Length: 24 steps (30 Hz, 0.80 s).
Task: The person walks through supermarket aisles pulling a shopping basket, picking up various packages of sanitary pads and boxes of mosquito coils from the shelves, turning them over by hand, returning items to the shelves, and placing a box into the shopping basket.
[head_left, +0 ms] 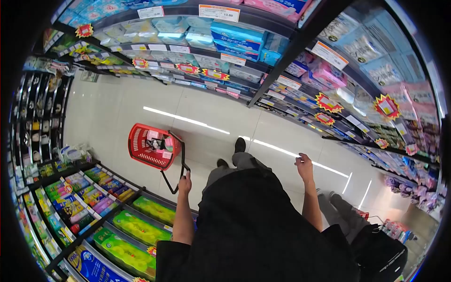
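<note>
My left hand (184, 182) is closed around the long black handle of a red shopping basket (136, 149). The basket is to my front left, its slotted wall tilted towards me. Inside it lie several small pink and white packages (153, 135) and something dark that I cannot make out. My right hand (304, 164) hangs in the air over the floor on my right. Its fingers are loosely bent and apart, and nothing shows in them.
Shelves of blue and pink packs (237, 40) run along the far side of the aisle. Green packs (141, 228) fill the near left shelf. Another person in grey trousers (345, 211) stands behind my right side, near a dark bag (380, 254). The tiled floor (108, 117) is glossy.
</note>
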{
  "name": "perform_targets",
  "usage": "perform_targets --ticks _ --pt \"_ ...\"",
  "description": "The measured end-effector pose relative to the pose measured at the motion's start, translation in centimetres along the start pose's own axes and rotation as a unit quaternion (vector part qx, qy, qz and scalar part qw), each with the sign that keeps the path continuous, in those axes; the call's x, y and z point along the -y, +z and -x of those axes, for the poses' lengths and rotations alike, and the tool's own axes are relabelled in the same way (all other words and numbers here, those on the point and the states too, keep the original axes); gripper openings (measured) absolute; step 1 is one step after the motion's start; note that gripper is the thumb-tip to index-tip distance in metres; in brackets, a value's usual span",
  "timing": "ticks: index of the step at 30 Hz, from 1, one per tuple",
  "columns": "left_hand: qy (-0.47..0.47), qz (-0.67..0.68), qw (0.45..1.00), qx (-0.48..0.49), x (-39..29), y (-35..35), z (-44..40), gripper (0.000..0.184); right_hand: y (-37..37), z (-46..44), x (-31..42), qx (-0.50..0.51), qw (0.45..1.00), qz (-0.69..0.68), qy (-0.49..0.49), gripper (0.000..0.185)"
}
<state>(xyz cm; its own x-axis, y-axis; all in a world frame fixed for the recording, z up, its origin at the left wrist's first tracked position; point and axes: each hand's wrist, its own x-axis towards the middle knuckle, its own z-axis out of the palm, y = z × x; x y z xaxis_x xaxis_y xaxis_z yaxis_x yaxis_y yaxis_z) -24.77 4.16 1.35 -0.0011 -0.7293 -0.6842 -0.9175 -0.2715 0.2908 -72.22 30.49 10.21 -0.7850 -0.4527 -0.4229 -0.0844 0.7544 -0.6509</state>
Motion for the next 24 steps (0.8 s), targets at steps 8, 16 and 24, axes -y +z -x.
perform_targets --ticks 8,16,24 --pt "0.055 0.082 0.995 0.029 6.0 3.6 0.6 0.066 3.5 7.6 -1.7 -0.017 1.0 0.004 -0.007 0.033" --pt "0.071 -0.007 0.996 0.052 12.1 5.2 3.7 0.06 1.8 14.8 -5.6 -0.029 0.998 0.049 0.012 0.036" --pt "0.058 -0.07 0.992 0.09 15.7 6.0 4.3 0.055 1.3 18.9 -8.3 -0.041 0.998 0.029 0.025 0.036"
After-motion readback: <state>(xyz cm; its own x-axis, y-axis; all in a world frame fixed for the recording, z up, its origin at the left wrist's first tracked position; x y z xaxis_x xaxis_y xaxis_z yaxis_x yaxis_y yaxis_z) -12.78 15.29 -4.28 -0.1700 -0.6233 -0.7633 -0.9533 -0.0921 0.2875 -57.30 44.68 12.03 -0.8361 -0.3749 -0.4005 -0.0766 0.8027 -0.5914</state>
